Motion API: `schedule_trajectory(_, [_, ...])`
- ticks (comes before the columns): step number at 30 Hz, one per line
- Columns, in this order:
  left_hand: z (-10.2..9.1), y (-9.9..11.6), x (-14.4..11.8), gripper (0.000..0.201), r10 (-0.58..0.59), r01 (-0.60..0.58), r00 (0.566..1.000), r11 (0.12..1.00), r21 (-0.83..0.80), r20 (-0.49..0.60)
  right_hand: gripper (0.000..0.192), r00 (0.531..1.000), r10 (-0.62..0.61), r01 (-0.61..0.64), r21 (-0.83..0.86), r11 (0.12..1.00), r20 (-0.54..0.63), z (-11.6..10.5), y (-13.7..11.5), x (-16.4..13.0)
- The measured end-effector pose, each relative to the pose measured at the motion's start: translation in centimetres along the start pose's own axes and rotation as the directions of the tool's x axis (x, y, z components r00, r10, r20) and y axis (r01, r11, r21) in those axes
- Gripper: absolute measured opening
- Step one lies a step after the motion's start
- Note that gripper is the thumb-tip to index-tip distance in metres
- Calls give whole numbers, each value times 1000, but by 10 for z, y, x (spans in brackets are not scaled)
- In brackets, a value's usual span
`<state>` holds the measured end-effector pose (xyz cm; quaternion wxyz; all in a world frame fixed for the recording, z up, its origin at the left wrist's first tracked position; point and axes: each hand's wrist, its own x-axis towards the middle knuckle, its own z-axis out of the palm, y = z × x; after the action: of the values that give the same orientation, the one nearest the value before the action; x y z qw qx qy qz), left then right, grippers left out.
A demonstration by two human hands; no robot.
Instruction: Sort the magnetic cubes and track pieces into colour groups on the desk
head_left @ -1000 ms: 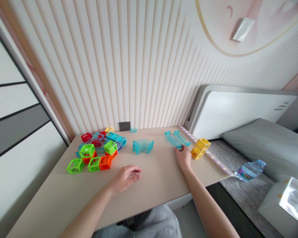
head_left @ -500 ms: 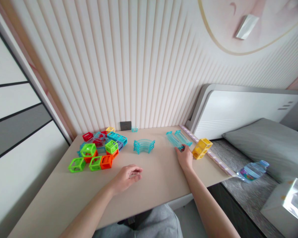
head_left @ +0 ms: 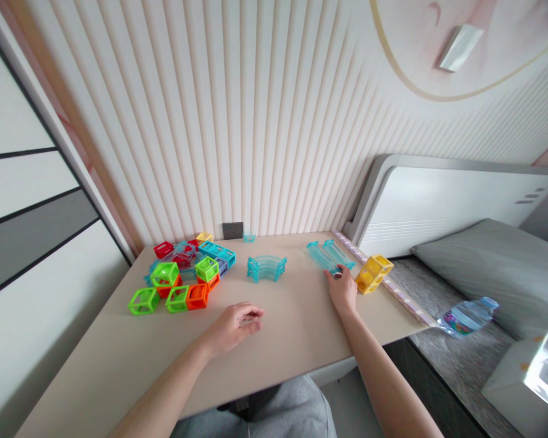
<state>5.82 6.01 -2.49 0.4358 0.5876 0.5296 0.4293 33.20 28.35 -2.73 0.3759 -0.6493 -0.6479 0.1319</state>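
Nearest, the left hand (head_left: 231,328) rests on the smooth beige worktop (head_left: 278,340) at about 6 o'clock, fingers loosely curled and grasping nothing that shows. Further out at 2 o'clock, the right hand (head_left: 343,291) lies flat with its fingertips touching the near end of the straight track pieces (head_left: 329,257), two clear turquoise plastic rails lying side by side; whether it pinches them or only presses on them cannot be told. Just beside that hand, at 3 o'clock, a yellow open-frame block (head_left: 371,273) sits tilted near the worktop's right edge. At 12 o'clock lies a stack of curved track pieces (head_left: 266,268), the same translucent turquoise, ribbed at the ends. At 10 o'clock a heap of hollow cube frames (head_left: 182,280) in glossy green, orange, red and blue lies loose. Judging by this, nothing is joined yet: tracks and cubes lie sorted by kind, unassembled. Beyond stands a ribbed white wall panel (head_left: 256,121).
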Motion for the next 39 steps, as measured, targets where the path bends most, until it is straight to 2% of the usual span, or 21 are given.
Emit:
schedule_trajectory(26, [0, 1, -1, 40, -1, 1, 1000, 1000, 21, -6, 56, 1000, 0, 0, -30, 1000, 19, 1, 1, 1])
schedule_trajectory(34, [0, 1, 0, 40, 6, -6, 1000, 999, 38, -5, 64, 998, -50, 51, -67, 996, 23, 5, 4, 0])
schedule_trajectory(39, [0, 2, 0, 40, 8, -7, 1000, 999, 40, -8, 58, 997, -66, 68, -79, 995, 28, 6, 7, 1])
